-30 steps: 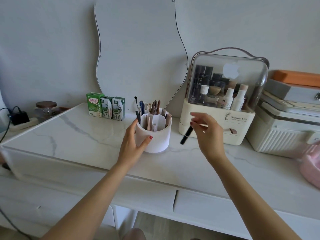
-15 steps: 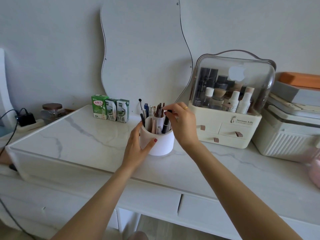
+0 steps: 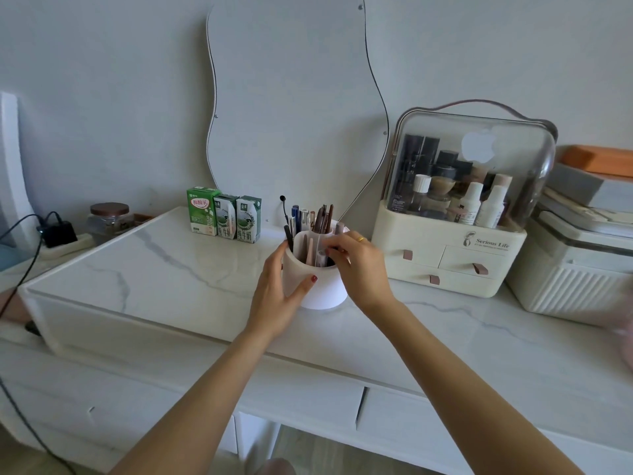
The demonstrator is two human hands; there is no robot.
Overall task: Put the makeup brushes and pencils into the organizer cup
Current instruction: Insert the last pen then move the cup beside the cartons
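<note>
The white organizer cup [image 3: 322, 289] stands on the marble vanity top [image 3: 171, 279], with several brushes and pencils [image 3: 318, 217] upright in its compartments. My left hand [image 3: 277, 296] wraps around the cup's left side and holds it. My right hand [image 3: 363, 265] is at the cup's right rim. Its fingertips are pinched over a black pencil [image 3: 331, 261] that sits low in the front right compartment; most of the pencil is hidden by the fingers and the cup wall.
Three small milk cartons [image 3: 224, 217] stand behind the cup on the left. A cream cosmetics case [image 3: 455, 214] with a clear lid and drawers stands close on the right, and a ribbed white box [image 3: 575, 265] beyond it. A jar [image 3: 108, 219] and a charger [image 3: 60, 234] sit far left.
My right hand carried the black pencil from in front of the cosmetics case to the cup and lowered it in. My left hand has kept its hold on the cup.
</note>
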